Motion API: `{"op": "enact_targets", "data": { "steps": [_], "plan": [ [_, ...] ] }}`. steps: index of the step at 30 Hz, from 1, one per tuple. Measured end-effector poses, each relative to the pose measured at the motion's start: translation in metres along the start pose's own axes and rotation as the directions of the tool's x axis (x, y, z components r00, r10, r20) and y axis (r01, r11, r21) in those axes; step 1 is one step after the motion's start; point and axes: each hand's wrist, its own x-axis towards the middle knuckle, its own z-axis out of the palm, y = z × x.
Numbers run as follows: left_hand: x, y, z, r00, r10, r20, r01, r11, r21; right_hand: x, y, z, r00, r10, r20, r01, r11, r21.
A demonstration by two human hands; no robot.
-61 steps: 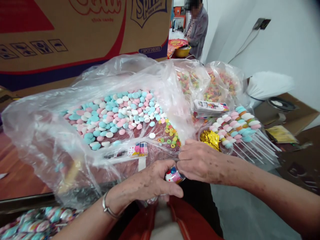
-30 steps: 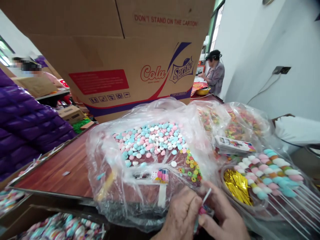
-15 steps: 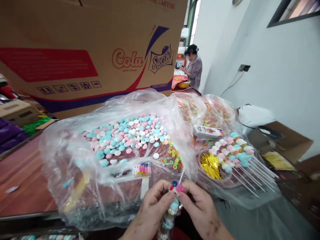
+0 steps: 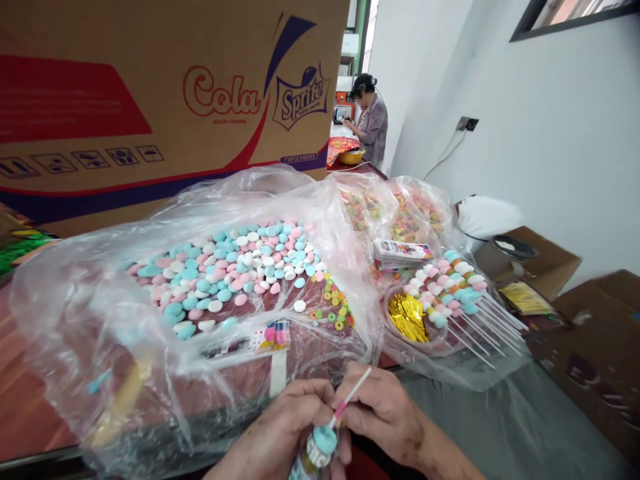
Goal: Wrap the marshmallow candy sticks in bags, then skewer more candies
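At the bottom middle a candy skewer [image 4: 326,440] in a see-through printed wrapper is held upright, a pale blue candy at its top. Its white stick [image 4: 357,395] juts up and to the right, with a pink bit of wrapper at its base. My left hand [image 4: 295,420] is closed round the skewer's upper end. The fingers of my right hand [image 4: 383,417] pinch together at the base of the stick, beside the left fingers. Both hands are close together in front of the table edge; some fingertips are hidden.
Loose pink, blue and white candies [image 4: 220,273] and small ring candies [image 4: 333,303] lie on plastic sheeting [image 4: 165,373]. Rightward are gold twist ties [image 4: 407,317], several candy skewers [image 4: 450,283] and stacked printed cards [image 4: 403,250]. Behind stand a big carton [image 4: 165,127] and another person [image 4: 373,123].
My hands have turned the skewer top, so its stick now tilts right and the colourful wrapper collar is mostly covered by fingers. The view has swung slightly to the right.
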Motion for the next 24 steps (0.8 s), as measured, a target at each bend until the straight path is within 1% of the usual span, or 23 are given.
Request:
{"op": "enact_targets", "data": {
  "steps": [2, 3, 5, 7, 9, 13, 14, 15, 16, 17, 18, 19, 20, 21, 22, 24],
  "plan": [
    [0.001, 0.000, -0.001, 0.990, 0.025, 0.140, -0.019, 0.999, -0.045, 0.002, -0.004, -0.003, 0.997, -0.079, 0.000, 0.079, 0.992, -0.101],
    [0.001, 0.001, -0.002, 0.981, 0.033, 0.192, -0.026, 0.999, -0.038, 0.002, -0.007, -0.005, 0.995, -0.100, 0.009, 0.101, 0.986, -0.137],
    [-0.002, 0.004, -0.004, 0.970, 0.023, 0.243, -0.027, 1.000, 0.013, 0.003, -0.013, -0.006, 0.995, -0.097, 0.022, 0.100, 0.978, -0.181],
    [-0.006, 0.008, -0.005, 0.970, 0.011, 0.242, -0.032, 0.996, 0.082, 0.003, -0.018, -0.005, 0.998, -0.060, 0.011, 0.061, 0.978, -0.197],
    [-0.010, 0.012, -0.005, 0.974, 0.029, 0.224, -0.067, 0.985, 0.160, 0.002, -0.020, -0.003, 1.000, -0.009, -0.030, 0.003, 0.983, -0.186],
    [-0.010, 0.019, -0.001, 0.981, 0.137, 0.141, -0.179, 0.918, 0.353, 0.004, -0.016, 0.001, 0.985, 0.100, -0.144, -0.122, 0.982, -0.146],
    [-0.009, 0.020, 0.000, 0.980, 0.162, 0.113, -0.193, 0.907, 0.373, 0.004, -0.015, -0.001, 0.977, 0.094, -0.194, -0.130, 0.975, -0.183],
    [-0.008, 0.021, 0.001, 0.980, 0.180, 0.087, -0.199, 0.907, 0.372, 0.004, -0.013, -0.003, 0.967, 0.052, -0.251, -0.118, 0.959, -0.259],
    [-0.006, 0.022, 0.001, 0.980, 0.187, 0.067, -0.198, 0.914, 0.354, 0.005, -0.012, -0.006, 0.958, -0.028, -0.286, -0.084, 0.925, -0.371],
    [-0.005, 0.023, 0.001, 0.981, 0.186, 0.053, -0.193, 0.925, 0.328, 0.005, -0.012, -0.010, 0.953, -0.130, -0.272, -0.024, 0.867, -0.499],
    [-0.004, 0.023, 0.001, 0.983, 0.179, 0.051, -0.186, 0.933, 0.309, 0.004, -0.012, -0.014, 0.953, -0.225, -0.203, 0.056, 0.787, -0.614],
    [-0.003, 0.023, 0.000, 0.985, 0.163, 0.056, -0.172, 0.939, 0.297, 0.004, -0.013, -0.017, 0.953, -0.290, -0.086, 0.151, 0.702, -0.696],
    [-0.003, 0.023, -0.001, 0.988, 0.136, 0.067, -0.150, 0.944, 0.293, 0.004, -0.014, -0.019, 0.946, -0.320, 0.046, 0.249, 0.631, -0.735],
    [-0.002, 0.022, -0.003, 0.991, 0.102, 0.085, -0.123, 0.947, 0.297, 0.004, -0.015, -0.021, 0.930, -0.328, 0.165, 0.337, 0.582, -0.740],
    [-0.002, 0.022, -0.004, 0.992, 0.066, 0.106, -0.096, 0.947, 0.308, 0.003, -0.016, -0.021, 0.914, -0.322, 0.249, 0.395, 0.556, -0.731],
    [-0.002, 0.021, -0.007, 0.989, -0.005, 0.150, -0.044, 0.946, 0.321, 0.004, -0.019, -0.021, 0.890, -0.312, 0.333, 0.454, 0.536, -0.712]
  ]
}}
